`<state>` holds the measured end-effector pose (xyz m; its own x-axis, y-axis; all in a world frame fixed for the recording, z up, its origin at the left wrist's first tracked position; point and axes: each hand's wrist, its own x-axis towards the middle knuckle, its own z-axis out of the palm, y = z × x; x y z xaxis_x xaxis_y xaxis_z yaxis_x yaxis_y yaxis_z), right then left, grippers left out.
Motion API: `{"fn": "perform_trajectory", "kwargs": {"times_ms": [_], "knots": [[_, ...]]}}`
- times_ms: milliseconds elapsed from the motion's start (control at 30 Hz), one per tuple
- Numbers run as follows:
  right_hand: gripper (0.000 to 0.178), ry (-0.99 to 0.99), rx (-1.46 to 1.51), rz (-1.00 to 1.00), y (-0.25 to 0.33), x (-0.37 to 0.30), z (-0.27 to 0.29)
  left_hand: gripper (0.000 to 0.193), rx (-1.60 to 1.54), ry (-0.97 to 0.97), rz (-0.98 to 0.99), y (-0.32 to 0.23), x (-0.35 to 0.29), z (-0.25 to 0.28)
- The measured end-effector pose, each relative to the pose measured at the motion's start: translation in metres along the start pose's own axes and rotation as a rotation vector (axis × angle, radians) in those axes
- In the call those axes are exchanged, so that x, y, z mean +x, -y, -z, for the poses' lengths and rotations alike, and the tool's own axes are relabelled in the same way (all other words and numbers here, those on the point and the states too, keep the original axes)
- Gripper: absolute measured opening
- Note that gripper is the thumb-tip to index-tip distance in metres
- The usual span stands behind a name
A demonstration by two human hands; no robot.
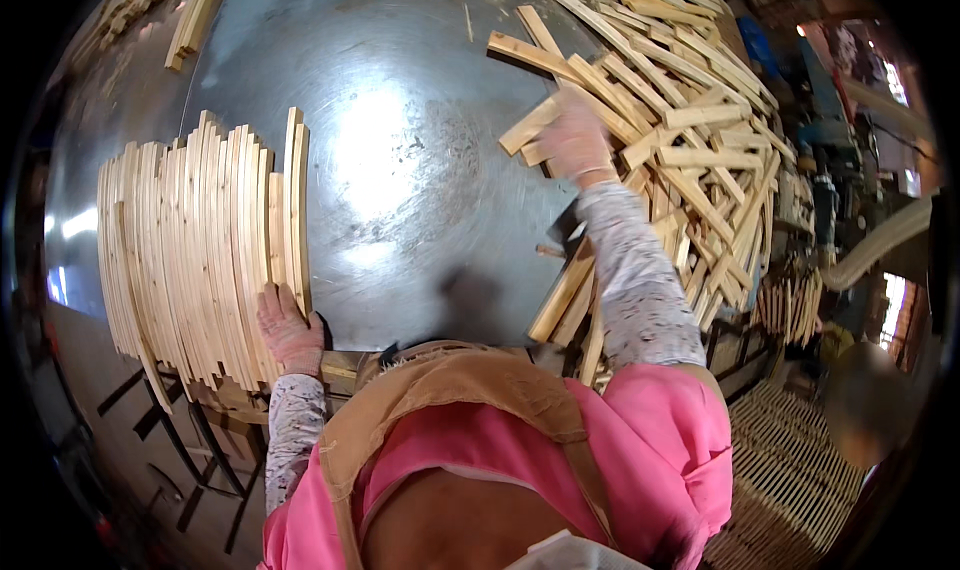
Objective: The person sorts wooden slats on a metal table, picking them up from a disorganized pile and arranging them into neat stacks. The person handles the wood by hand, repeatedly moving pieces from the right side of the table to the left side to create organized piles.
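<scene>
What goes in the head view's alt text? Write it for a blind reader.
A person's gloved right hand reaches into a loose heap of pale wooden slats on a grey metal table, while the gloved left hand steadies a neat row of pale wooden slats.

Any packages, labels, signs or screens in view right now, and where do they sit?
None that I can make out.
Only bare wood on the grey metal table: a neat row of slats by the left hand, and a loose heap of slats under the right hand.
The background at right is too blurred to tell.
</scene>
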<state>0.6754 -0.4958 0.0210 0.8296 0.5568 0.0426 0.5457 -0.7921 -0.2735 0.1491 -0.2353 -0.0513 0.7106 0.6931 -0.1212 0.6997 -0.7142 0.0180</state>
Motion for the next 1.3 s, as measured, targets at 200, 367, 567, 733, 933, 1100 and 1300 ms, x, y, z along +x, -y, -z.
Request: {"fn": "perform_trajectory", "kwargs": {"times_ms": [200, 367, 567, 733, 933, 1100, 1300], "knots": [[0.084, 0.238, -0.276, -0.124, -0.139, 0.046, 0.032, 0.066, -0.340, 0.158, 0.305, -0.046, 0.005, 0.013], [0.103, 0.388, -0.439, 0.030, -0.113, 0.034, 0.028, 0.066, -0.466, 0.223, 0.453, -0.039, 0.010, 0.009], [0.103, 0.384, -0.075, 0.381, 0.036, -0.012, 0.073, 0.064, -0.259, 0.061, 0.369, -0.045, -0.019, 0.024], [0.093, 0.384, 0.905, 0.313, 0.156, 0.022, 0.107, 0.049, -0.280, 0.201, 0.435, -0.026, -0.010, 0.027], [0.049, 0.534, 1.494, -0.357, 0.216, -0.003, 0.001, 0.073, -0.438, 0.386, 0.443, -0.023, 0.003, 0.037], [0.039, 0.800, 1.545, -0.614, 0.215, -0.138, -0.132, 0.076, -0.739, 0.382, 0.343, -0.004, 0.006, 0.026], [0.083, 0.392, 0.834, -0.438, 0.268, -0.100, -0.087, 0.064, -1.903, 0.725, 0.407, 0.022, 0.015, -0.016]]}}
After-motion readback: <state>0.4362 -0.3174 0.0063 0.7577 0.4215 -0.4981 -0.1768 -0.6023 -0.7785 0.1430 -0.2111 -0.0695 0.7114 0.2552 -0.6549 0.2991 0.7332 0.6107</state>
